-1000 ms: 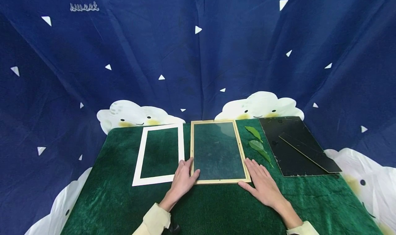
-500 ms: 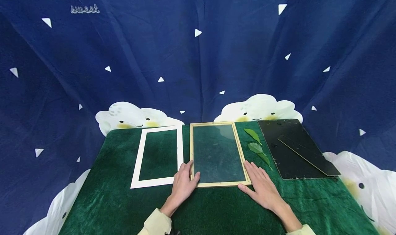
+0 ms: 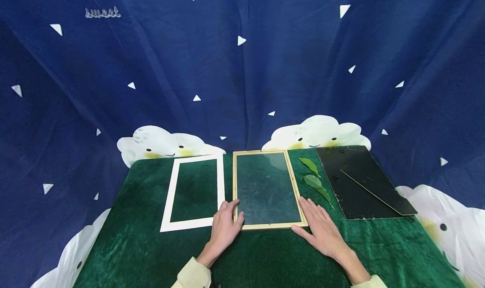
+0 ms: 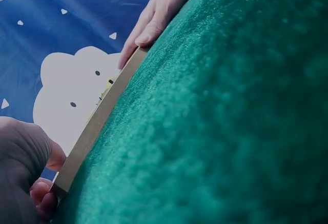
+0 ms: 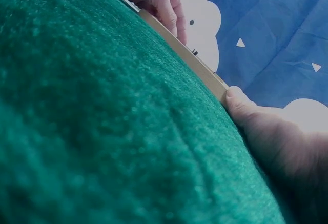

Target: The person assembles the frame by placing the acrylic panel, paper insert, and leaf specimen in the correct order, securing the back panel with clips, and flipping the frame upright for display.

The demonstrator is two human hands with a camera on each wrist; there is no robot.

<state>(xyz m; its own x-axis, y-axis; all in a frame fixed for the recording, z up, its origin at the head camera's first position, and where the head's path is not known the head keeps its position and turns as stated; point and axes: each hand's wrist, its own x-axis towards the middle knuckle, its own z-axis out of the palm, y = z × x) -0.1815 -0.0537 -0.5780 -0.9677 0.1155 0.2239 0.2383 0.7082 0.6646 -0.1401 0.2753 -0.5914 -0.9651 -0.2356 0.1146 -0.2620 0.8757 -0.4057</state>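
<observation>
A: How is the grip looking?

B: The left hand (image 3: pixel 225 222) is pinching the wooden frame (image 3: pixel 270 227) near its lower left corner. The right hand (image 3: pixel 322 227) is gripping nothing: straight fingers are resting along the right rail.

A: Why from both sides?

B: Probably they're steadying it. The frame is lying mid-tabletop (image 3: pixel 261 258), reaching to the far edge, its clear pane (image 3: pixel 265 187) facing up.

A: And around it?

B: The white mat (image 3: pixel 187 225) is lying toward the left edge. Green leaves (image 3: pixel 309 164) are sitting beyond the right hand, perhaps for easy reach. The black backing board (image 3: pixel 350 199) is covering the far right corner, seemingly kept aside, its easel leg (image 3: pixel 394 200) uppermost.
</observation>
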